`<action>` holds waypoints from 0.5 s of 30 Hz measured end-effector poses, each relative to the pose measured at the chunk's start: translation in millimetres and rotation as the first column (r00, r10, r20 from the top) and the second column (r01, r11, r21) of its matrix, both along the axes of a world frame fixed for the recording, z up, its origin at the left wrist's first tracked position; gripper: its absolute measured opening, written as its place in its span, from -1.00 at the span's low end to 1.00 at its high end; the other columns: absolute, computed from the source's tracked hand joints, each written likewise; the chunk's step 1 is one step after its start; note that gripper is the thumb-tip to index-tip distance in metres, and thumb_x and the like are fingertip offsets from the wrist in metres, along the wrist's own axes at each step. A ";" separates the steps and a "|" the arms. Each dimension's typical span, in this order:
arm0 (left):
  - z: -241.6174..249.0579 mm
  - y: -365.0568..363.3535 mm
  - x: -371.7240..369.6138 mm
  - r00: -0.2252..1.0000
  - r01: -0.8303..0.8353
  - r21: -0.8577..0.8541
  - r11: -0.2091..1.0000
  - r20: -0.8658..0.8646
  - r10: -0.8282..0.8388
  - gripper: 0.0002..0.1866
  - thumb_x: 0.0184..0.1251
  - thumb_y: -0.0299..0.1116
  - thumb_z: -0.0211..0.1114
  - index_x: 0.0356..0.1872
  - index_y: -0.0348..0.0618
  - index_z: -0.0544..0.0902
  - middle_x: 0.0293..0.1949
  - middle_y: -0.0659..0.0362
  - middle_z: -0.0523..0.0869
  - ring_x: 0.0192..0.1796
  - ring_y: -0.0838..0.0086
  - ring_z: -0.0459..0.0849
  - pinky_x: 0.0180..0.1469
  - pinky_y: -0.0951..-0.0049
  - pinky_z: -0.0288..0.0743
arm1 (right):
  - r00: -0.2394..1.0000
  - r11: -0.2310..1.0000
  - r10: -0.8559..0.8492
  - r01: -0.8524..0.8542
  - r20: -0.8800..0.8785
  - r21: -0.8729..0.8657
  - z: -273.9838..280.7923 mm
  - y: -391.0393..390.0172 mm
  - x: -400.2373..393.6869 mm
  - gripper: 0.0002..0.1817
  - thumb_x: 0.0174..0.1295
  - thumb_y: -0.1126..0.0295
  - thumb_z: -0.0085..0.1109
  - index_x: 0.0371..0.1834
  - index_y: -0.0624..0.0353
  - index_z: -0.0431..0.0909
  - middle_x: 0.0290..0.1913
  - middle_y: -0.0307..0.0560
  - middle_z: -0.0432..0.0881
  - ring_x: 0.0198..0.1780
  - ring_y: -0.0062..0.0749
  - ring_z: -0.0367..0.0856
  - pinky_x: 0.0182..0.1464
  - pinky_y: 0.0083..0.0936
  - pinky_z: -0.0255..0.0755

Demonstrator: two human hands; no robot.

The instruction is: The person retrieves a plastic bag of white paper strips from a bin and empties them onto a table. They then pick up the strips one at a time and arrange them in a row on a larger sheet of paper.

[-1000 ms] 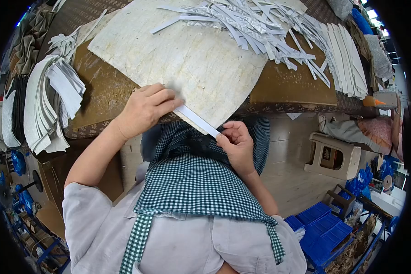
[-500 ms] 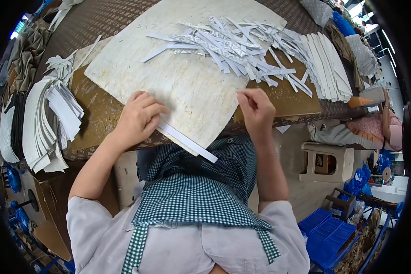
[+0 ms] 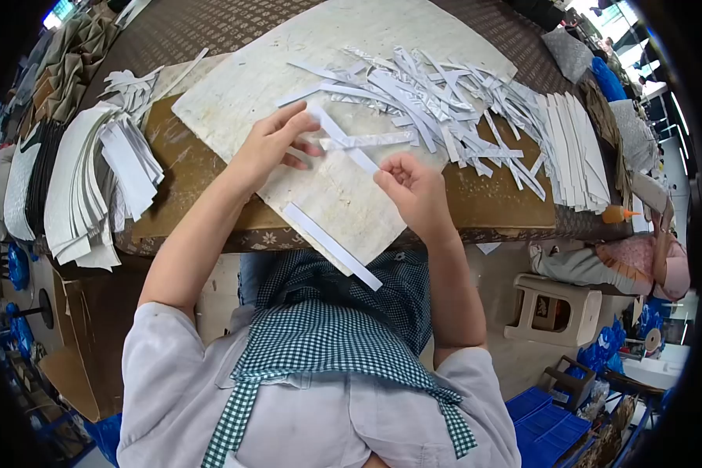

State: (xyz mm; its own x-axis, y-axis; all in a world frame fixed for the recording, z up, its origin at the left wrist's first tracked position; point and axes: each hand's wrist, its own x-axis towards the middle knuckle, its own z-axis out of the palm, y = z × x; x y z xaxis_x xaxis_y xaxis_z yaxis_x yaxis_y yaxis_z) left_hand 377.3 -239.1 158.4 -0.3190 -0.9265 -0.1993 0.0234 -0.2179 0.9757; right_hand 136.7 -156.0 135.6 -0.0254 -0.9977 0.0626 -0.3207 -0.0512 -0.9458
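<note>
My right hand (image 3: 417, 191) pinches the lower end of a white strip (image 3: 345, 140) between thumb and fingers. The strip slants up and to the left, toward my left hand (image 3: 277, 144), whose fingers are apart close to the strip's far end. A patterned strip (image 3: 374, 140) crosses it in this view. Under both hands lies a large off-white, stained sheet (image 3: 320, 183). A single white strip (image 3: 331, 246) rests along the sheet's near edge, its lower end sticking out beyond the table edge. Behind my right hand spreads a loose heap of white strips (image 3: 421, 97).
Stacks of white cut pieces stand left (image 3: 82, 183) and right (image 3: 573, 152) on a brown board (image 3: 183, 168). An orange-tipped bottle (image 3: 618, 213) is near the right table edge. Beyond are a plastic stool (image 3: 554, 308), blue crates (image 3: 550, 421) and another person (image 3: 647, 261).
Both hands have moved away from the table edge and closer together. My right hand now holds a strip. My left hand has left the strip at the sheet's near edge.
</note>
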 end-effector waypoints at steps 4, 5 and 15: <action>-6.9 -1.3 -1.0 0.988 0.151 -0.065 0.986 -0.012 -0.152 -0.41 0.58 -0.22 0.12 0.48 -0.36 0.30 0.04 0.03 0.71 -0.19 0.51 0.74 -0.23 0.50 0.65 | 0.975 0.996 0.078 -0.083 0.208 0.013 -8.0 23.5 2.1 -0.94 0.33 0.54 0.27 -0.20 0.28 0.61 -0.44 -0.42 0.54 -0.42 -0.84 0.41 -0.38 -0.79 0.31; -6.7 -0.8 -3.2 0.993 0.114 -0.055 0.992 -0.027 -0.115 -0.52 0.57 -0.28 0.14 0.37 -0.35 0.46 -0.11 0.13 0.72 -0.24 0.57 0.71 -0.27 0.54 0.61 | 0.977 0.997 0.064 -0.069 0.205 0.019 -10.4 25.4 -0.2 -0.95 0.34 0.55 0.26 -0.20 0.28 0.61 -0.44 -0.44 0.53 -0.41 -0.85 0.40 -0.38 -0.80 0.30; -6.0 21.2 38.2 0.916 0.274 -0.068 0.959 0.324 -0.238 -0.90 0.30 -0.45 0.41 -0.25 -0.25 0.73 -0.44 0.32 0.65 -0.42 0.69 0.56 -0.38 0.62 0.46 | 0.975 0.990 -0.069 0.042 0.210 0.133 -12.0 79.0 9.0 -0.94 0.26 0.56 0.28 -0.26 0.25 0.59 -0.44 -0.43 0.55 -0.45 -0.89 0.39 -0.42 -0.82 0.27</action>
State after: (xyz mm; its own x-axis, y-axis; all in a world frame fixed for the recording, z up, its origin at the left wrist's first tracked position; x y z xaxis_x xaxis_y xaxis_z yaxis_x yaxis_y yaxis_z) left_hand 415.5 -218.0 152.3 -0.4871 -0.8429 -0.2286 -0.3257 -0.0675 0.9431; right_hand 145.7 -77.0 123.6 -0.0800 -0.9938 -0.0774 -0.1094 0.0859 -0.9903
